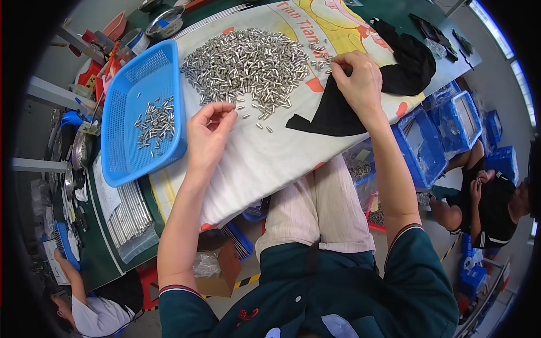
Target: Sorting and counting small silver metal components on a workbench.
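Observation:
A wide heap of small silvery metal pins [248,65] lies on a printed white cloth [253,169] over the table. My left hand [207,135] is at the heap's near left edge, thumb and forefinger pinched on what looks like one small metal pin. My right hand [359,84] is at the heap's right side, above a black cloth [329,115]. Its fingers are curled to the thumb near a few stray pins [320,58]; what they hold is hidden. Left of the heap, a blue perforated basket [179,101] holds a smaller batch of pins [156,125].
Metal rods [129,217] lie on the green table at left. Bowls [164,22] stand at the far left. Blue crates [420,146] are at right, and a cardboard box [228,270] is under the table. One person [490,197] sits at right, another [101,312] at lower left.

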{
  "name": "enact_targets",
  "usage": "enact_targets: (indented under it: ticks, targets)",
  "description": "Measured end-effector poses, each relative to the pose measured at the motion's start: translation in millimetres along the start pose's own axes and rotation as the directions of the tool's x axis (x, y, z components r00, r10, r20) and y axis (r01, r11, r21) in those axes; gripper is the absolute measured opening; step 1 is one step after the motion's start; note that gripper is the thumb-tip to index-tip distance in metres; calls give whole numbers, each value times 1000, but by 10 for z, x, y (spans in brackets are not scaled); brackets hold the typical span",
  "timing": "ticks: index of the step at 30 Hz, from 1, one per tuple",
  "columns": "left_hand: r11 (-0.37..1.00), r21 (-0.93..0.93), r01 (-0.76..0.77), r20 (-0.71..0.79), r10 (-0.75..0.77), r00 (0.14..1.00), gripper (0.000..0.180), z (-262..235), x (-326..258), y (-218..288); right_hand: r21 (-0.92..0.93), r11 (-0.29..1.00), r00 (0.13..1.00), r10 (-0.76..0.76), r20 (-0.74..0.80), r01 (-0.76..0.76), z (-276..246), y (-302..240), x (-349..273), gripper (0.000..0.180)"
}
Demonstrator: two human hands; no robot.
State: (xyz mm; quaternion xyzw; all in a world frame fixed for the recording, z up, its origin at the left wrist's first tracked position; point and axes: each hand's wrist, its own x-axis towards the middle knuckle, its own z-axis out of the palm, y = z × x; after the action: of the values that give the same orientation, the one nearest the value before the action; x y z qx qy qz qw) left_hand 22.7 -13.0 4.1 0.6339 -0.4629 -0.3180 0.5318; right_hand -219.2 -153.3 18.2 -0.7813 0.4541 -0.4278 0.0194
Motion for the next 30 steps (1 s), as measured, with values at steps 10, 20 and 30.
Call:
enact_targets:
  ticks: [10, 20, 30]
  targets:
    - [852, 443, -279, 70, 277, 958, 9, 81, 12, -47, 383, 917, 833, -296, 468, 111, 107, -734, -406, 7]
    - [548, 606, -576, 266, 543, 796, 11, 162, 14, -90, 285, 920, 829, -372, 418, 270, 176, -812, -493, 6]
    - [424, 692, -584, 327, 537, 777, 9, 78, 2, -26, 322, 745, 654, -667, 357, 584, 312, -757, -345, 8]
